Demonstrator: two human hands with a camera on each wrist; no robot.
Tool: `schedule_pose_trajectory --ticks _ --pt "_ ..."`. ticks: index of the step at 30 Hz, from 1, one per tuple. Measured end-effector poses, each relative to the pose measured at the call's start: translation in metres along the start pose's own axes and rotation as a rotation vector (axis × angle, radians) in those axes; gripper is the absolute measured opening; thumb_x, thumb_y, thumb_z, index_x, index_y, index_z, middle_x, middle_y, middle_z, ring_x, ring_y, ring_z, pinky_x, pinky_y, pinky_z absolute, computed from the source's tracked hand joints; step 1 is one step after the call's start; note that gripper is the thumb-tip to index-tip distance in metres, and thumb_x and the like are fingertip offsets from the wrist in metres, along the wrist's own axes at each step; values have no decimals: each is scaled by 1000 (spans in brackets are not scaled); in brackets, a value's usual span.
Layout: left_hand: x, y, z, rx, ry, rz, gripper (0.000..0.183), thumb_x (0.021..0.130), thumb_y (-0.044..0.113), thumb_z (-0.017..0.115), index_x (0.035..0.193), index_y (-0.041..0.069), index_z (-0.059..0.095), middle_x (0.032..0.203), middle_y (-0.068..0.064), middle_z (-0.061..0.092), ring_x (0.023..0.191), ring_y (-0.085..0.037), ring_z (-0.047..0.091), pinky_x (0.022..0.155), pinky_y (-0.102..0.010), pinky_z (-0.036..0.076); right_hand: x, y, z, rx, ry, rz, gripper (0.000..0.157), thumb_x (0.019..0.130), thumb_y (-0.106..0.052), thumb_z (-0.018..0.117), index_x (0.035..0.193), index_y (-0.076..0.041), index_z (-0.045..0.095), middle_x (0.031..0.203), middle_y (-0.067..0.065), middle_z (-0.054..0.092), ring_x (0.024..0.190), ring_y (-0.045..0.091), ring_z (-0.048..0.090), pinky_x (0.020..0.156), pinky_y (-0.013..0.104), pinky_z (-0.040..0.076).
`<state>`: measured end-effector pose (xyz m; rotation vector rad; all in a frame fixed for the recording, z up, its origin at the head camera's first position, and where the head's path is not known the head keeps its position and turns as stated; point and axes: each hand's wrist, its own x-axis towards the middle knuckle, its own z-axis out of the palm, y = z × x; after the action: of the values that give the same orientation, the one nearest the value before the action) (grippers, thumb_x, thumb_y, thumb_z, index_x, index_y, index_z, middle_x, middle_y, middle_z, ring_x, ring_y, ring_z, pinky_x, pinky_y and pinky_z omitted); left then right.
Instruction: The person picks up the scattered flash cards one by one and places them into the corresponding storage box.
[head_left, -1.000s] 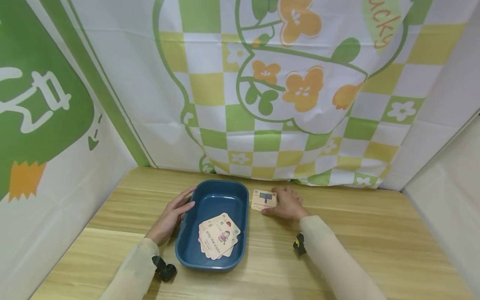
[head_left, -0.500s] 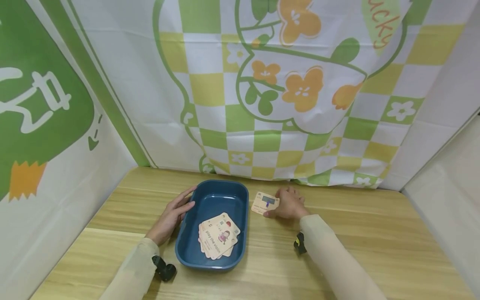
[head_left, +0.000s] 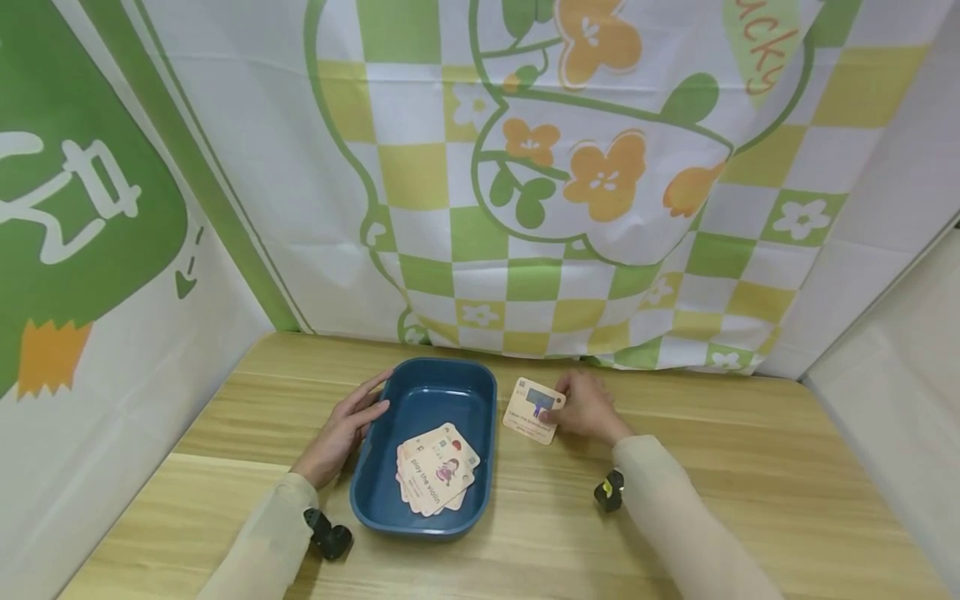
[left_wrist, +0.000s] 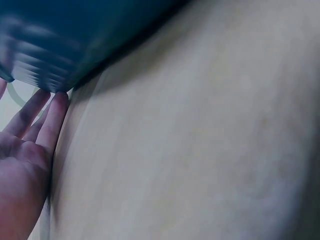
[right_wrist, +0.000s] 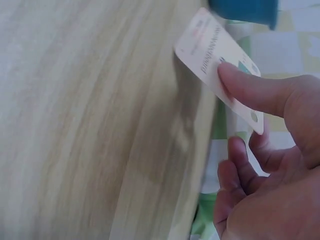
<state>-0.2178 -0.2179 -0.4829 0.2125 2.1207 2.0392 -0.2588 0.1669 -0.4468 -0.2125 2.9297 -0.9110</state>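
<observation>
A square picture card is pinched by my right hand, thumb on its printed face. In the right wrist view the card is tilted and raised off the table, with its shadow below; the other fingers are loosely curled. My left hand rests against the left side of a blue rectangular tray, with fairly straight fingers. The left wrist view has its fingertips touching the tray's outer wall. Inside the tray lies a loose stack of cards, the top one reading "play the violin".
The tray stands on a wooden table. A green, white and yellow checked cloth hangs along the back edge of the table. White panels stand on either side.
My right hand has lifted the card off the table and tilted it, with a slight shift to the right. My left hand and the tray stay where they were.
</observation>
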Motion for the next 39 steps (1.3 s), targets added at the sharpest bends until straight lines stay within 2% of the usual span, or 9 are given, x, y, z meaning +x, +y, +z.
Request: schedule_pose_trajectory --ticks 4,7,12,17,26,29,34,39 --pt "0 1 0 -1 -2 1 61 105 30 55 161 21 32 163 -21 25 142 -40 39 96 -23 47 -9 3 -6 111 -9 -58 24 83 -11 84 94 -3 64 85 5 61 78 20 54 69 35 41" --pt "-1 1 0 -1 -3 2 61 106 30 55 161 19 32 163 -21 25 142 -40 39 96 -23 47 -18 4 -10 164 -17 -114 13 89 -7 78 94 -2 67 84 5 63 75 18 53 62 30 42" --pt "-2 1 -1 -4 -3 1 60 106 29 55 160 19 32 163 -22 25 142 -40 39 96 -22 47 -30 5 -13 137 15 -160 6 93 -9 74 88 -6 71 89 4 66 83 20 54 74 36 43" --pt "-3 0 -1 -4 -1 -2 60 106 28 55 160 19 32 163 -22 24 142 -40 39 96 -22 46 -40 5 -15 126 58 -153 7 93 -12 74 94 -5 74 100 9 64 97 28 56 86 47 44" --pt "-2 -1 0 -5 -2 3 59 106 28 55 160 19 33 162 -22 27 140 -40 41 96 -23 46 -51 -4 -25 185 123 -206 6 94 -11 73 94 -5 73 97 9 66 98 30 58 86 49 45" --pt "-2 -1 0 -11 -4 9 59 106 27 55 160 18 33 161 -23 28 138 -41 42 95 -24 48 -56 -14 -34 208 138 -231 7 93 -12 74 94 -5 74 97 8 64 98 30 57 87 50 45" --pt "-2 0 1 -12 -3 9 60 106 27 55 161 17 32 162 -23 26 139 -41 41 95 -23 48 -63 -34 -45 201 149 -284 9 92 -14 76 94 -5 75 98 5 63 97 28 55 84 44 42" --pt "-1 1 1 -2 1 3 60 106 28 55 160 18 32 163 -22 25 142 -40 38 96 -21 46 -66 -53 -42 217 145 -336 9 90 -12 77 93 -4 75 95 4 63 94 28 54 83 45 42"
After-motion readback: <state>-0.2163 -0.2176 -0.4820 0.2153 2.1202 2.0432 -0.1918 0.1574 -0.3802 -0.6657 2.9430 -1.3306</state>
